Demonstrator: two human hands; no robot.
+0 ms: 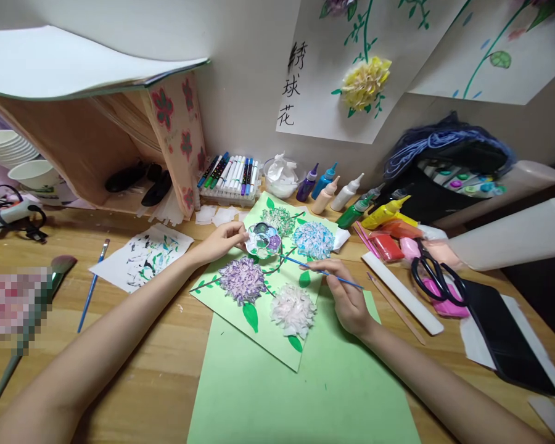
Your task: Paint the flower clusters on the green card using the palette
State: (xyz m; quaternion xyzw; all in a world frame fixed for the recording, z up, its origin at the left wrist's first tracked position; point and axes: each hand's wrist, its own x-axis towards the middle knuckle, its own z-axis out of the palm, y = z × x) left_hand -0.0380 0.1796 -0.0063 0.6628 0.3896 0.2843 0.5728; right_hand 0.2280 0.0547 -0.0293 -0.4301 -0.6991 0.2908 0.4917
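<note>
Above the wooden table (157, 376), left fingers (235, 237) pinch a scalloped, paint-smeared palette (263, 240) and right fingers (335, 267) close on a blue brush (296, 261).

Purple flower (242, 281): purple mixed with white.
Blue flower (314, 240): light blue flecked with white.
Pale flower (293, 310): white, faintly pink.
Speckled flower (277, 220): green flecks on white.
Card (277, 350): light green, painted with darker green leaves.
Palette (263, 240): wells of purple, blue, green, near-black.
Box (178, 132): pinkish, patterned with red-and-green flowers.
Wall flower (365, 83): yellow and white.
</note>
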